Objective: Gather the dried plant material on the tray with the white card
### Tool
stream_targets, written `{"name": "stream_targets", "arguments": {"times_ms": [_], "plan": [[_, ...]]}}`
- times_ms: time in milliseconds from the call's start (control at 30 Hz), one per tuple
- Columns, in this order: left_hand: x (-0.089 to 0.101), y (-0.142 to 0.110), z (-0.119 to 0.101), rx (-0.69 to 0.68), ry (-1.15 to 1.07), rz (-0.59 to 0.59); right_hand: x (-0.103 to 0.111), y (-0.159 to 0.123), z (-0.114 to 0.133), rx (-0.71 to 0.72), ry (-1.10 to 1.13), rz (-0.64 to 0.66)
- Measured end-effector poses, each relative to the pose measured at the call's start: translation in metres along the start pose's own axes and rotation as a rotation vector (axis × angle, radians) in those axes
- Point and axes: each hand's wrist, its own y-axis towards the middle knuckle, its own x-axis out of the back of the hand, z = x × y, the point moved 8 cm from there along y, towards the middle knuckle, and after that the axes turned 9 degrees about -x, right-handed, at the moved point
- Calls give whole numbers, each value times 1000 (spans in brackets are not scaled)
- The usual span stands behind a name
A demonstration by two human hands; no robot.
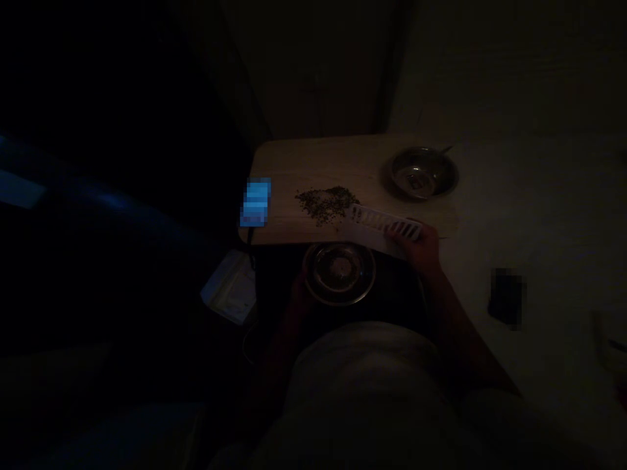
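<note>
The scene is very dark. My right hand (422, 247) grips a white flat plastic piece with a row of slots (377, 219), whose exact kind I cannot make out. Its far end touches the edge of a loose heap of small dark grains or herb bits (327, 201), spread on the wooden table (289, 156). Just below the table's front edge, my left hand (302, 287) holds a round metal bowl (340, 277) by its left rim. Some pale residue seems to lie in the bowl's middle. The left fingers are mostly lost in shadow.
A larger metal bowl (424, 173) with a utensil handle over its rim stands at the table's back right. A blurred, lit bluish screen (255, 202) is at the left edge. A white package (231, 287) lies lower left. A dark blurred object (507, 297) lies on the right.
</note>
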Motion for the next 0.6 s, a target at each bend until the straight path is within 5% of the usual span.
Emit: {"name": "stream_targets", "arguments": {"times_ms": [600], "plan": [[-1, -3, -1, 4, -30, -33, 1, 1, -4, 8, 33, -77]]}}
